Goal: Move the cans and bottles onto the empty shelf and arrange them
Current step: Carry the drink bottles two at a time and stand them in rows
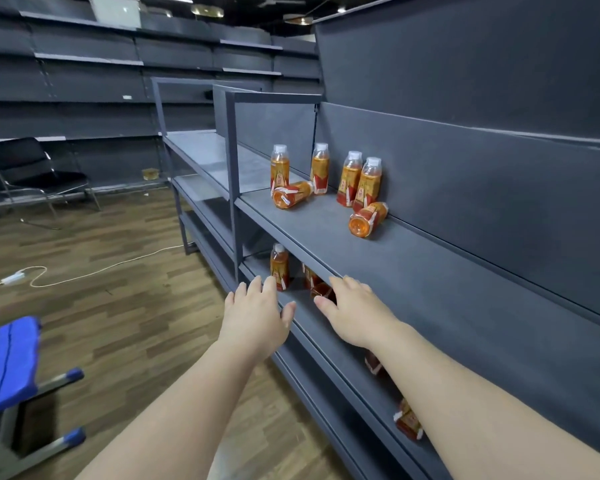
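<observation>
A person's left hand (257, 306) and right hand (355, 313) reach, fingers spread and grasping nothing, toward the front edge of the upper shelf (413, 268), where the restocking job looks partly done. Six orange drink bottles sit on the upper shelf toward its back panel. Four upright bottles (350, 178) stand in a loose, uneven row, one toppled bottle (293, 195) lies in front of the two at the shelf's far end, and a second toppled bottle (368, 220) lies just beside the nearer pair. Directly under the upper shelf, on the lower shelf (326, 353), more await the move: a standing bottle (279, 266) just beyond the left hand's fingertips, a half-hidden bottle (310, 277) next to it, a lying bottle (324, 292) between the two hands, and two more bottles (407, 422) partly hidden by the right forearm. No cans are in view. Judging by the layout, at least five bottles remain to be lifted up, the two fallen ones need righting, and the whole set has yet to be lined up neatly. The open hands appear poised to collect the next ones from beneath.
</observation>
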`<state>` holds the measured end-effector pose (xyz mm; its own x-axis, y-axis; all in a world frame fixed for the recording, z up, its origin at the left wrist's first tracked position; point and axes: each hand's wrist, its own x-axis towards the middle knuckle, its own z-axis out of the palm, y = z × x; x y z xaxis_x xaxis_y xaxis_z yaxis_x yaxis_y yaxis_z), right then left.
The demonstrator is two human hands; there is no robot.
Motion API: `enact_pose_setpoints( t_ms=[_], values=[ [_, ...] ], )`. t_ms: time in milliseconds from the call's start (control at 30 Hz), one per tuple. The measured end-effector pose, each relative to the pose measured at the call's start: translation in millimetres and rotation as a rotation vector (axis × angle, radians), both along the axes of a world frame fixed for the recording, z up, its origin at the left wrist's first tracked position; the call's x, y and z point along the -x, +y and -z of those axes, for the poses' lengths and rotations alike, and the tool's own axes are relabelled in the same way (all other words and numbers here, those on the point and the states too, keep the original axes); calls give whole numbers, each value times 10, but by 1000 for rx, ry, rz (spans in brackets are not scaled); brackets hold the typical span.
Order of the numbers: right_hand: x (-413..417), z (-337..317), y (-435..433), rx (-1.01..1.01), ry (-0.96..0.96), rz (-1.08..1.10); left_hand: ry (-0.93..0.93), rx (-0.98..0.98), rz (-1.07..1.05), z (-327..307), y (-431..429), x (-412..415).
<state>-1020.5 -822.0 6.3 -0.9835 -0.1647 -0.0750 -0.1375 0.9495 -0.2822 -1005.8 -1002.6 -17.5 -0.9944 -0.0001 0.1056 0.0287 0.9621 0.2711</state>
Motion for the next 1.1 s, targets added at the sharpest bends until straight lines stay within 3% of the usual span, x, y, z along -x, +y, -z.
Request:
enact_pose_setpoints(
  t_ms=[567, 1100],
  values=[
    [2138, 81, 322, 85, 8, 24, 33, 83, 41, -133, 360, 2054],
    [3491, -53, 812, 104, 139, 258, -3, 4, 235, -106, 875, 3866]
  ],
)
